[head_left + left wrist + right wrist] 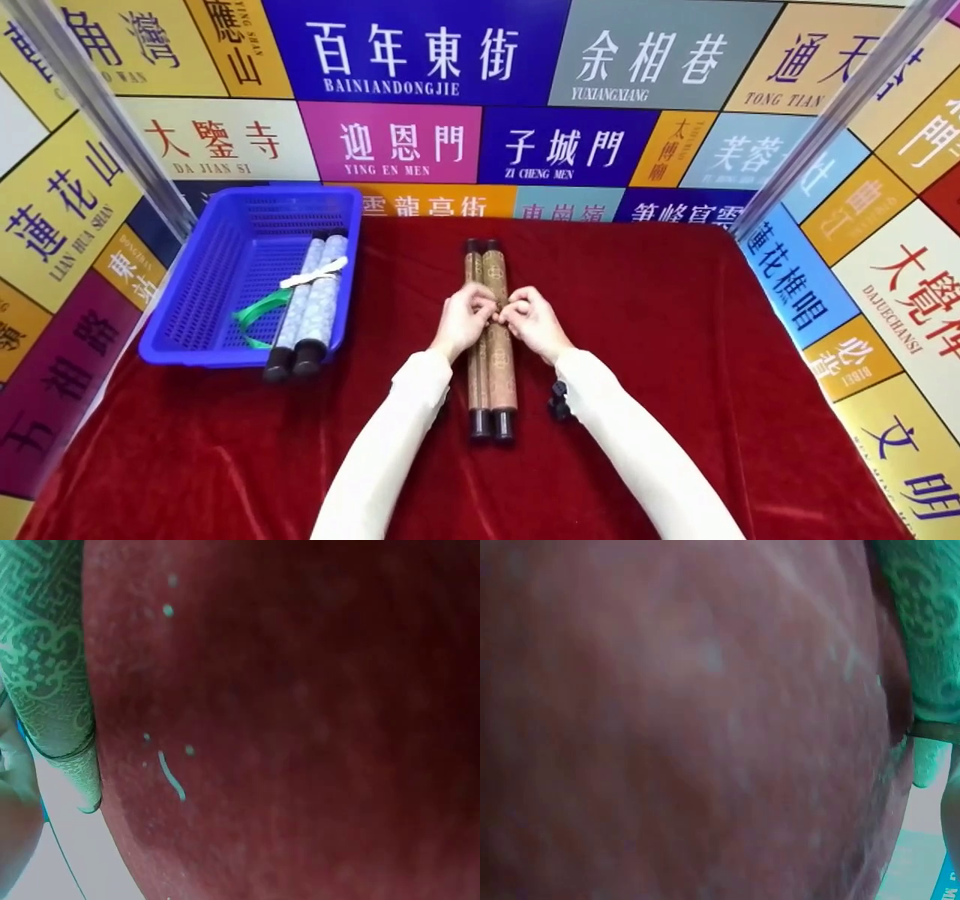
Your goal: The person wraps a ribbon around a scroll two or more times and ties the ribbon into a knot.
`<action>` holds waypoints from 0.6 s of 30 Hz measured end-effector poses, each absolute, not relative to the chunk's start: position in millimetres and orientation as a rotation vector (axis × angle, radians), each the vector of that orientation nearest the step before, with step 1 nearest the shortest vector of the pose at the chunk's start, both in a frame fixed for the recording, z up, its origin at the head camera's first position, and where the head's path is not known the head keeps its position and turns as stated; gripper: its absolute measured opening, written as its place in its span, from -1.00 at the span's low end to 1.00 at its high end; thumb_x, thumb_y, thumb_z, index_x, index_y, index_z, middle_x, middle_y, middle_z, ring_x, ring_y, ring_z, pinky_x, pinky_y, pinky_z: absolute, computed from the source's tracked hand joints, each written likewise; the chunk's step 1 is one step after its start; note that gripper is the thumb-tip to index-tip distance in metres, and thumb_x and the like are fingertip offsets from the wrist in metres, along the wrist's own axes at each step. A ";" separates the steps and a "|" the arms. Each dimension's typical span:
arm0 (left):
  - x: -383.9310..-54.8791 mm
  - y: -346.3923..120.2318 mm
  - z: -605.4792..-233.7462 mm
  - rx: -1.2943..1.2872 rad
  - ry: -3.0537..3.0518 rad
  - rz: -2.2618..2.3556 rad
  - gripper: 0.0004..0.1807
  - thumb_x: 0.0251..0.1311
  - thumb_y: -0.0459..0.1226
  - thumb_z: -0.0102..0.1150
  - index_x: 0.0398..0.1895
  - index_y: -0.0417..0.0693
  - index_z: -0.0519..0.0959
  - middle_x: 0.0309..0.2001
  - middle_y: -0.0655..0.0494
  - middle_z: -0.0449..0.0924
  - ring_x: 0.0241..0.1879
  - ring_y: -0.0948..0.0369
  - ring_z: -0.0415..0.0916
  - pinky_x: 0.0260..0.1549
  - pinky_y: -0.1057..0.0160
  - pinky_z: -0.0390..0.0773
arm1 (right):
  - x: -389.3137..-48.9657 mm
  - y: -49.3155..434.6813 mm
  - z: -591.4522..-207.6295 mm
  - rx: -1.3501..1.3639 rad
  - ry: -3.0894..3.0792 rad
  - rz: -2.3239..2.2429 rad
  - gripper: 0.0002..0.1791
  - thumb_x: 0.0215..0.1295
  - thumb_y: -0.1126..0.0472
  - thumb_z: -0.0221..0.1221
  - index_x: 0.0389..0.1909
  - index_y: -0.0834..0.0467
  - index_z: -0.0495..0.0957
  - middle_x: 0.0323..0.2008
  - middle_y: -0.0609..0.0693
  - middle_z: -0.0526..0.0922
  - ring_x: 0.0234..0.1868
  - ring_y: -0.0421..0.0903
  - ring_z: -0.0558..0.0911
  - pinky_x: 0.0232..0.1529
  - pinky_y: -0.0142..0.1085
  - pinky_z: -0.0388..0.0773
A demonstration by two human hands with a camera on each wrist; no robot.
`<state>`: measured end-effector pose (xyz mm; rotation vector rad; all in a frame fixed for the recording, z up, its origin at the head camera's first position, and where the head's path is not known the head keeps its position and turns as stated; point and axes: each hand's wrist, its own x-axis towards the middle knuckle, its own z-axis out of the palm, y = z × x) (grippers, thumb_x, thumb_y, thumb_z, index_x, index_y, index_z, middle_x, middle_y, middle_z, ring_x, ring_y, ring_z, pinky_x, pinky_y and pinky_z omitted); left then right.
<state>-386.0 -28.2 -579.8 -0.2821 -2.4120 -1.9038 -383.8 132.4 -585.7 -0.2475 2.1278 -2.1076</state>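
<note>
Two brown patterned scrolls (501,367) with dark end knobs lie side by side, lengthwise, on the red cloth. Over their middle, my left hand (463,321) and right hand (537,324) meet with bent fingers, thumbs and fingertips pinching close together. A thin dark cord (64,756) circles the scroll in the left wrist view. The right wrist view has a dark band (934,731) running across the scroll by the hand. Both hands appear to pinch this cord, though the fingers cover its ends in the head view.
On the left stands a blue plastic basket (161,349). Two pale blue scrolls (319,307) tied with a white ribbon (315,274) lean over its front rim, beside a green ribbon (262,306). Printed panels (405,142) and metal posts (832,112) border the red cloth (637,285).
</note>
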 end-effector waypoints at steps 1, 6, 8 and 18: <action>-385.7 -28.3 -579.9 -0.288 -2.409 -1.900 -0.81 0.24 -0.53 0.16 -0.09 -0.37 0.47 -0.29 -0.24 0.76 -0.39 0.11 0.72 -0.44 0.41 0.59 | -384.4 133.2 -584.8 -0.251 2.140 -2.089 -0.78 0.33 0.49 0.10 -0.05 0.39 0.34 -0.48 -0.09 0.66 -0.63 -0.28 0.39 -0.60 -0.52 0.25; -383.2 -30.1 -580.5 -0.372 -2.450 -1.769 -0.78 0.27 -0.48 0.19 -0.06 -0.28 0.43 -0.24 -0.17 0.78 -0.21 0.06 0.76 -0.27 0.32 0.64 | -384.4 133.8 -579.1 -0.280 2.260 -1.948 -0.68 0.29 0.46 0.18 0.05 0.46 0.47 -0.50 -0.15 0.69 -0.58 -0.30 0.45 -0.55 -0.51 0.33; -382.8 -31.0 -580.6 -0.438 -2.467 -1.694 -0.82 0.27 -0.47 0.18 -0.09 -0.25 0.49 -0.23 -0.13 0.79 -0.14 0.09 0.76 -0.17 0.29 0.64 | -384.7 133.2 -577.6 -0.268 2.292 -1.925 -0.67 0.27 0.46 0.20 0.05 0.47 0.50 -0.51 -0.14 0.70 -0.57 -0.31 0.48 -0.53 -0.52 0.35; -384.8 -38.5 -578.4 -0.571 -2.528 -1.695 -0.83 0.27 -0.41 0.18 -0.12 -0.20 0.68 -0.23 -0.02 0.80 -0.12 0.20 0.74 -0.06 0.34 0.61 | -383.5 125.3 -572.3 -0.173 2.393 -1.982 -0.91 0.22 0.49 0.24 -0.34 0.27 0.58 -0.50 0.08 0.76 -0.52 -0.25 0.59 -0.50 -0.52 0.41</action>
